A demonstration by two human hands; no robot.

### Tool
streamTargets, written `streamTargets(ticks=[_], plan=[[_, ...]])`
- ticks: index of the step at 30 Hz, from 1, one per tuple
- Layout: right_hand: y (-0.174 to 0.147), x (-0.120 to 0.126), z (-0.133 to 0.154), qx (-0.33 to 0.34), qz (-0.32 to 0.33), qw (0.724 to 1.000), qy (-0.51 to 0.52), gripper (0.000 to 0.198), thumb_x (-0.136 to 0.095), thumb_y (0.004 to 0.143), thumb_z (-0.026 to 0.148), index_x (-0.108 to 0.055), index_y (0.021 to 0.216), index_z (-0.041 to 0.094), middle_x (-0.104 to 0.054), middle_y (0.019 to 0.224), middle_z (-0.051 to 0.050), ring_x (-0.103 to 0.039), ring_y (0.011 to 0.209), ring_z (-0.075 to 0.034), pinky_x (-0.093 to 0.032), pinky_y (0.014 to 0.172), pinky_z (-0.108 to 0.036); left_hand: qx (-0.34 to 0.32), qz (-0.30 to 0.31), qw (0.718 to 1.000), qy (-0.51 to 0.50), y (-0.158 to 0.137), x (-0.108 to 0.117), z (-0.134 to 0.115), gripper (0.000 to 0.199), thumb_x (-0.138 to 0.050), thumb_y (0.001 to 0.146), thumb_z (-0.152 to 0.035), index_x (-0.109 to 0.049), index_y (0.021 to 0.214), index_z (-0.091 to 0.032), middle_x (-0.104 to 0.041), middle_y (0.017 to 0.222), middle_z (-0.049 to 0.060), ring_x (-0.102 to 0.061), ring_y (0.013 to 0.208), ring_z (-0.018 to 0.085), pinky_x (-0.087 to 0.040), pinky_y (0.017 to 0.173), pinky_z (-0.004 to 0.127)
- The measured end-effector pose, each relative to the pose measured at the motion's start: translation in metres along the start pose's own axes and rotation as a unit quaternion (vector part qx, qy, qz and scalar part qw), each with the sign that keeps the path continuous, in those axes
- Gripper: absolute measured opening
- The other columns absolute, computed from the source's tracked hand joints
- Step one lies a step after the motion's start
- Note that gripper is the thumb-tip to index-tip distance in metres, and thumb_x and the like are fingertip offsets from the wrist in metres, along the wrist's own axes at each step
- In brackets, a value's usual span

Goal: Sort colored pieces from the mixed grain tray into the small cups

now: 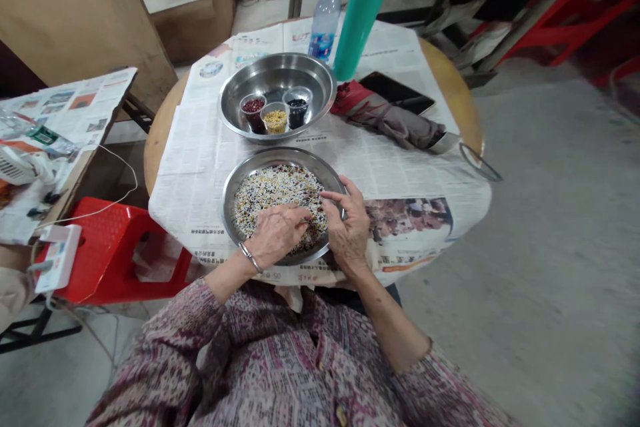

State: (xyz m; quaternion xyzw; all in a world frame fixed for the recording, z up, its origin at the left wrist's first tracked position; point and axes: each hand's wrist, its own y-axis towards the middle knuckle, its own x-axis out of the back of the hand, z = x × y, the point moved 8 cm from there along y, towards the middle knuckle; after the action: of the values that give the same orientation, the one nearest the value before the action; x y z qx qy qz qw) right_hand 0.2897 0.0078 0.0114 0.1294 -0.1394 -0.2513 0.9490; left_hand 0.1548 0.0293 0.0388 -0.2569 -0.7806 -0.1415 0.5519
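Note:
A steel basin in front of me holds mixed grains: white, yellow, dark red and black. My left hand is over the front part of the grains, its fingers bent and pressed together. Whatever lies between those fingertips is hidden. At the right rim, my right hand reaches over the edge with thumb and forefinger tips brought close in a pinch. Anything in that pinch is too small to make out. Behind, a larger steel basin contains clear cups of red beans, yellow kernels and black beans.
Newspaper covers the round table. A water bottle, a green flask, a folded umbrella and a dark phone or tablet stand or lie behind. A red stool and white power strip are left.

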Motion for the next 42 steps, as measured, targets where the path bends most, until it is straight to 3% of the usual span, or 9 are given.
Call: streamTargets(ticks=[8, 12, 14, 17, 20, 25, 28, 34, 42], plan=[[0.000, 0.000, -0.001, 0.006, -0.001, 1.000, -0.004, 0.018, -0.057, 0.087, 0.029, -0.071, 0.094, 0.022, -0.057, 0.140, -0.008, -0.051, 0.130, -0.024, -0.033, 0.114, -0.054, -0.007, 0.026, 1.000, 0.009, 0.004, -0.005, -0.005, 0.020, -0.053, 0.093, -0.023, -0.072, 0.097, -0.022, -0.072, 0.096, 0.004, -0.065, 0.088, 0.019, -0.048, 0.077, 0.030], [0.000, 0.000, -0.001, 0.008, -0.001, 1.000, -0.003, 0.018, -0.057, 0.087, 0.030, -0.072, 0.094, 0.022, -0.057, 0.141, -0.008, -0.051, 0.131, -0.024, -0.033, 0.115, -0.053, 0.031, -0.024, 0.993, -0.110, 0.004, 0.003, 0.005, 0.015, -0.058, 0.091, -0.025, -0.072, 0.092, -0.019, -0.070, 0.086, 0.002, -0.062, 0.082, 0.015, -0.047, 0.080, 0.029], [0.000, 0.000, 0.001, 0.008, -0.002, 1.000, -0.001, 0.018, -0.057, 0.088, 0.032, -0.072, 0.094, 0.022, -0.057, 0.141, -0.008, -0.051, 0.131, -0.024, -0.034, 0.114, -0.053, 0.074, -0.045, 0.967, -0.239, 0.004, 0.007, 0.015, 0.015, -0.059, 0.090, -0.027, -0.070, 0.090, -0.017, -0.066, 0.076, 0.001, -0.058, 0.072, 0.012, -0.046, 0.073, 0.027], [0.000, 0.002, 0.001, -0.006, -0.007, 1.000, 0.008, 0.024, -0.051, 0.092, 0.035, -0.071, 0.097, 0.022, -0.058, 0.139, -0.008, -0.053, 0.129, -0.023, -0.036, 0.113, -0.051, 0.138, -0.027, 0.879, -0.455, 0.004, 0.002, 0.025, 0.023, -0.048, 0.095, -0.029, -0.065, 0.091, -0.015, -0.065, 0.079, 0.003, -0.055, 0.067, 0.009, -0.046, 0.066, 0.024], [-0.001, 0.006, 0.000, -0.020, -0.029, 0.999, 0.019, 0.033, -0.042, 0.097, 0.038, -0.070, 0.103, 0.022, -0.061, 0.135, -0.009, -0.054, 0.127, -0.021, -0.037, 0.112, -0.048, 0.160, -0.006, 0.828, -0.537, 0.008, -0.002, 0.025, 0.024, -0.043, 0.095, -0.025, -0.064, 0.095, -0.014, -0.068, 0.086, 0.006, -0.057, 0.069, 0.009, -0.047, 0.066, 0.023], [-0.002, 0.008, -0.003, -0.031, -0.049, 0.998, 0.033, 0.041, -0.036, 0.099, 0.044, -0.069, 0.105, 0.020, -0.065, 0.128, -0.009, -0.056, 0.125, -0.023, -0.038, 0.110, -0.047, 0.082, -0.020, 0.941, -0.328, 0.018, 0.004, 0.007, 0.015, -0.061, 0.087, -0.025, -0.073, 0.089, -0.016, -0.070, 0.079, 0.003, -0.060, 0.073, 0.013, -0.049, 0.076, 0.028], [-0.002, 0.007, -0.003, -0.032, -0.047, 0.998, 0.030, 0.042, -0.036, 0.099, 0.046, -0.069, 0.105, 0.020, -0.065, 0.127, -0.010, -0.057, 0.124, -0.023, -0.039, 0.110, -0.047, 0.052, -0.035, 0.983, -0.174, 0.022, 0.002, -0.003, 0.018, -0.059, 0.090, -0.022, -0.075, 0.098, -0.019, -0.075, 0.094, 0.004, -0.064, 0.086, 0.016, -0.048, 0.087, 0.031], [-0.001, 0.007, -0.003, -0.033, -0.048, 0.998, 0.026, 0.041, -0.037, 0.098, 0.046, -0.069, 0.104, 0.020, -0.065, 0.128, -0.009, -0.056, 0.124, -0.023, -0.039, 0.110, -0.046, -0.013, -0.021, 0.999, -0.023, 0.029, -0.008, -0.012, 0.023, -0.052, 0.094, -0.022, -0.071, 0.105, -0.024, -0.073, 0.103, 0.004, -0.065, 0.098, 0.018, -0.049, 0.087, 0.030], [-0.001, 0.006, -0.004, -0.036, -0.045, 0.998, 0.033, 0.040, -0.038, 0.098, 0.046, -0.069, 0.103, 0.021, -0.065, 0.126, -0.009, -0.054, 0.125, -0.023, -0.038, 0.111, -0.045, -0.017, -0.019, 1.000, -0.012, 0.031, -0.011, -0.011, 0.022, -0.052, 0.093, -0.021, -0.071, 0.104, -0.024, -0.074, 0.105, 0.003, -0.066, 0.100, 0.019, -0.048, 0.085, 0.030]])
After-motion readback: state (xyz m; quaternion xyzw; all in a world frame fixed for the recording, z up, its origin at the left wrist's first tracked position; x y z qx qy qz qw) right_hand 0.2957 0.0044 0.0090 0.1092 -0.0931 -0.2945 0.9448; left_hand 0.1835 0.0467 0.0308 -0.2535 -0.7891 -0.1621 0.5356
